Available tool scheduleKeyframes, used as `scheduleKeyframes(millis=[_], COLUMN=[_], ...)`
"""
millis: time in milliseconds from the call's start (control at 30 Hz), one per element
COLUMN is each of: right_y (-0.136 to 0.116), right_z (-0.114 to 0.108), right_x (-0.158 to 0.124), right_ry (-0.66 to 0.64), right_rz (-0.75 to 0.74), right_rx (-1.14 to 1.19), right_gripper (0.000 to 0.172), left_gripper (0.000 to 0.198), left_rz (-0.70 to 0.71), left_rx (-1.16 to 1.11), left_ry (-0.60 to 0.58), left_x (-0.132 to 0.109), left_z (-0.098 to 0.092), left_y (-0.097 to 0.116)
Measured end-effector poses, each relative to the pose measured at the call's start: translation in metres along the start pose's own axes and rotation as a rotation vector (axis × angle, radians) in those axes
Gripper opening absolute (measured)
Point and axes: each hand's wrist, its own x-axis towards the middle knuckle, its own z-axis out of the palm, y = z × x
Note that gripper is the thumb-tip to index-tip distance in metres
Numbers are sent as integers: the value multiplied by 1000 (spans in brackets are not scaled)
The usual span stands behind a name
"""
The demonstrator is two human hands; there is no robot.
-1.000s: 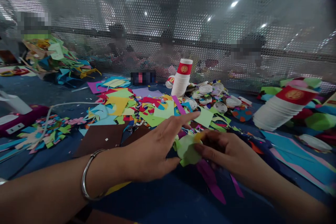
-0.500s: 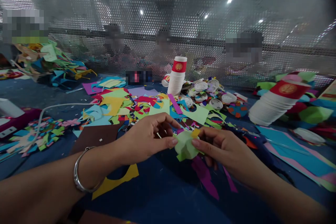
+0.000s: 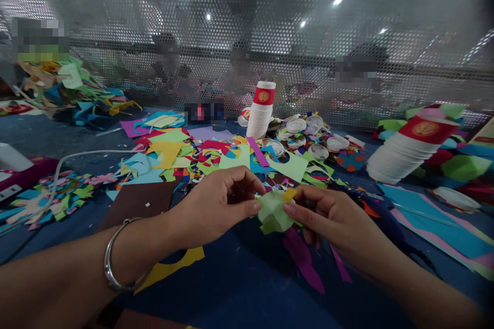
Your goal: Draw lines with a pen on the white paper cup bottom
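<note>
Between both hands is a light green paper piece point(image 3: 275, 212), roughly round, with a small yellow bit at its upper right edge. My left hand point(image 3: 222, 204), with a silver bangle point(image 3: 109, 262) on its wrist, pinches the left edge between thumb and fingers. Opposite it, my right hand point(image 3: 322, 212) has thumb and fingers closed on the right edge. Below the piece, purple paper scraps point(image 3: 303, 257) lie on the dark blue table point(image 3: 235, 288). A yellow paper offcut point(image 3: 173, 270) shows partly behind my left forearm.
Colourful paper scraps point(image 3: 165, 151) pile up ahead. A stack of paper cups point(image 3: 259, 118) stands behind them; another cup stack point(image 3: 405, 151) leans at right. At left are a white cable point(image 3: 57, 175) and power strip point(image 3: 29, 175). A perforated metal screen point(image 3: 247, 10) closes off the back.
Both hands keep their hold on the green paper piece, which has shifted very slightly. The view has moved a little; the table items look unchanged.
</note>
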Motion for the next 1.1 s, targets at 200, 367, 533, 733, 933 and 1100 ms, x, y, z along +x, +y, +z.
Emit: scheduleKeyframes(millis=[200,367,533,733,933,1100], right_y=[-3,-2,-1,0,0,0], right_z=[0,0,-1,0,1,1], right_x=[0,-1,-2,-1,-2,-1], right_ry=[13,7,14,20,12,14], right_rz=[4,0,12,19,14,22], right_rx=[-23,-25,-4,4,15,20], right_gripper=[33,34,34,34,25,23], left_gripper=[12,11,13,13,28,28], left_rz=[-101,-184,-224,-219,-156,-198], left_rx=[-152,-233,-271,-262,-196,-204], left_ry=[-11,10,38,46,32,10], left_x=[4,5,6,6,8,9], left_z=[0,3,4,5,6,7], left_y=[3,6,6,4,-4,-6])
